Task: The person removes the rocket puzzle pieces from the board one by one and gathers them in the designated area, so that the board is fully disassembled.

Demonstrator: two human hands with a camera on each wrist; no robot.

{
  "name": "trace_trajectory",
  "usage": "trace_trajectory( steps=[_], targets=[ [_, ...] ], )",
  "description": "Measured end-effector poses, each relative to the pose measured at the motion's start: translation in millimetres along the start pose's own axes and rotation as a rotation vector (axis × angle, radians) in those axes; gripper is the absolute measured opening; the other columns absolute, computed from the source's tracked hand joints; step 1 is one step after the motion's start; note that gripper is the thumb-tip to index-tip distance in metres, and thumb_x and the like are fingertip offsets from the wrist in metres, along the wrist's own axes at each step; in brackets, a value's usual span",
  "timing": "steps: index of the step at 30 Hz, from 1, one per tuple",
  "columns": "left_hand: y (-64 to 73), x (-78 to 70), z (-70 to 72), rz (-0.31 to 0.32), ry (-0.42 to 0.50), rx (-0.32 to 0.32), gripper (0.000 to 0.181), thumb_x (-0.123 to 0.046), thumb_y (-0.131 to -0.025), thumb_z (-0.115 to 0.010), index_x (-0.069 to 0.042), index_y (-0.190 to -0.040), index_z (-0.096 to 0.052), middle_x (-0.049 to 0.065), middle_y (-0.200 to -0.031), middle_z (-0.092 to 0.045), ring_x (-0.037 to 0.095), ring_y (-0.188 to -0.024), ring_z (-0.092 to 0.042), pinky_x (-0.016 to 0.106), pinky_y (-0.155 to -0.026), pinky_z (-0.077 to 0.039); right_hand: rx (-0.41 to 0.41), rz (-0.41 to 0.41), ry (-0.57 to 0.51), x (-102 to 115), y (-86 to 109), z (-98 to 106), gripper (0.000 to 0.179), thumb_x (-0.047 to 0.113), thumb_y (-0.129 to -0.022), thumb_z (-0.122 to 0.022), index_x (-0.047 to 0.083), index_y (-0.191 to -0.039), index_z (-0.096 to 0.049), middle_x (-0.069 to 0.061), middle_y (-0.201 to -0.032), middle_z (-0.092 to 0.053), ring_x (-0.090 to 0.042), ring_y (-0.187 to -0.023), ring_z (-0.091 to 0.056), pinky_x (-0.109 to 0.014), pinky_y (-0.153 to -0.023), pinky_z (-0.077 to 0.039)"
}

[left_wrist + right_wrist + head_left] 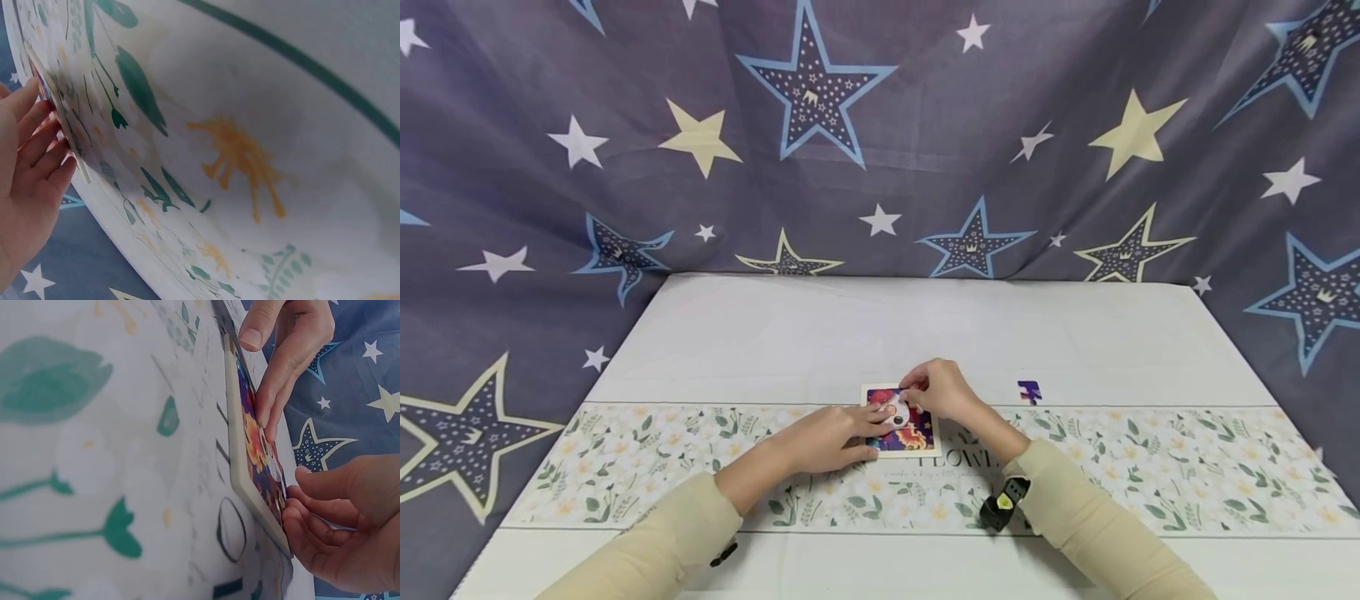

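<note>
A small jigsaw puzzle point(913, 440) in a pale cream frame lies on the table, its picture purple, red and orange with a white round-faced figure. My left hand point(838, 437) rests on the puzzle's left side with fingers extended across the picture. At the upper right of the puzzle, my right hand point(946, 390) has its thumb and bent fingers brought close together. In the right wrist view its fingertips point(294, 515) are right at the frame's edge; I cannot tell whether they pinch a piece. A loose purple puzzle piece point(1029, 392) lies to the right of the right hand.
White cloth with a floral band point(1112, 467) covers the table. Behind and beside it hangs a dark curtain point(917, 167) with stars. A black strap with a small device point(1003, 504) is at the right sleeve.
</note>
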State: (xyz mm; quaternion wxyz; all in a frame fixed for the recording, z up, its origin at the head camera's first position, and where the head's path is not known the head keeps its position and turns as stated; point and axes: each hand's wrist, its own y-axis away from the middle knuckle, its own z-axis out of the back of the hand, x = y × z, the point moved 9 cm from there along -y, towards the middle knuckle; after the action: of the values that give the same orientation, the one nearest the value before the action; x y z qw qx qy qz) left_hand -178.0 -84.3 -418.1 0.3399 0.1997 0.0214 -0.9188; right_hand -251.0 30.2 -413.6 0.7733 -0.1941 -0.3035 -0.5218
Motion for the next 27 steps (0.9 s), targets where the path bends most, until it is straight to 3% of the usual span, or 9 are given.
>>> trace_trajectory(
  steps=[17,27],
  targets=[
    [-0.6,-1.8,1.9,0.014,0.000,0.004,0.044,-0.034,-0.096,-0.057,-0.016,-0.136,-0.056,0.005,-0.151,-0.043,0.026,-0.140,-0.043,0.045,-0.112,-0.042,-0.026,0.011,-0.003,-0.3,-2.4,2.9,0.009,0.011,-0.086,-0.071,0.005,-0.089,-0.076,-0.006,-0.077,-0.073,-0.007,-0.059,-0.056,-0.017,-0.051,-0.044],
    [-0.8,-2.2,2.3,0.001,-0.013,-0.010,0.043,-0.033,-0.096,-0.058,-0.014,-0.135,-0.057,0.005,-0.150,-0.044,0.025,-0.139,-0.043,0.044,-0.111,-0.042,-0.025,-0.057,-0.059,-5.0,-3.4,1.8,0.007,0.012,-0.084,-0.073,0.005,-0.086,-0.074,-0.006,-0.077,-0.070,-0.009,-0.061,-0.056,-0.018,-0.052,-0.043]
  ],
)
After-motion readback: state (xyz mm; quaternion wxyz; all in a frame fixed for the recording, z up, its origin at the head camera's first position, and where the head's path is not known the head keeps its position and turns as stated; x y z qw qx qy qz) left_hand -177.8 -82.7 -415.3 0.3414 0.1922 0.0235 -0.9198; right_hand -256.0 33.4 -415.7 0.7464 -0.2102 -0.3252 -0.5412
